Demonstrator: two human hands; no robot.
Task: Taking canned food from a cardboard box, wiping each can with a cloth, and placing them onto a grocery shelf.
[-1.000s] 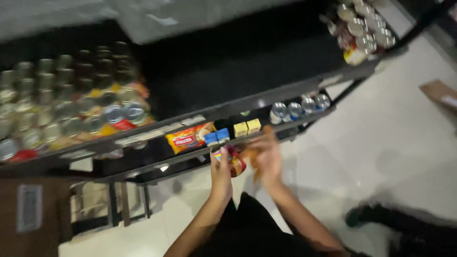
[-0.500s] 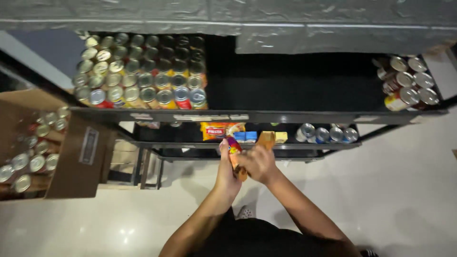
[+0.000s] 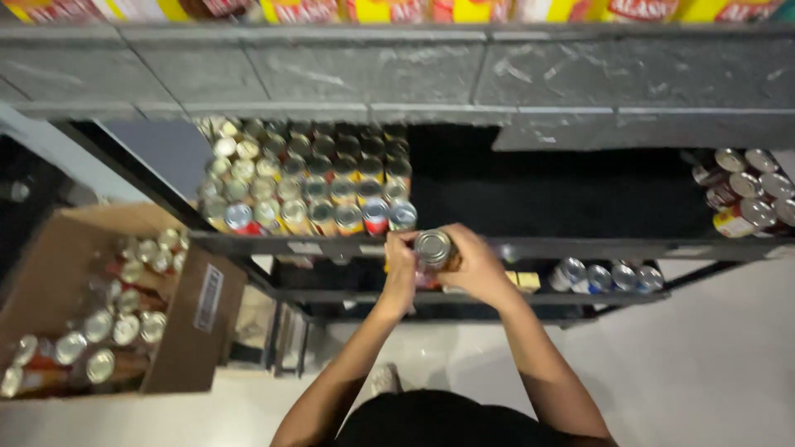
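Overhead, left hand (image 3: 401, 263) and right hand (image 3: 474, 263) close their fingers (image 3: 411, 240) around one silver-topped can (image 3: 433, 247), held between them just short of the stacked cans (image 3: 310, 182) on the black shelf (image 3: 563, 247).

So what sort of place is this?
Probably a shop stockroom or grocery aisle: black shelving packed with rows of tins, a cardboard box of more tins, and both hands holding a tin at the shelf edge.
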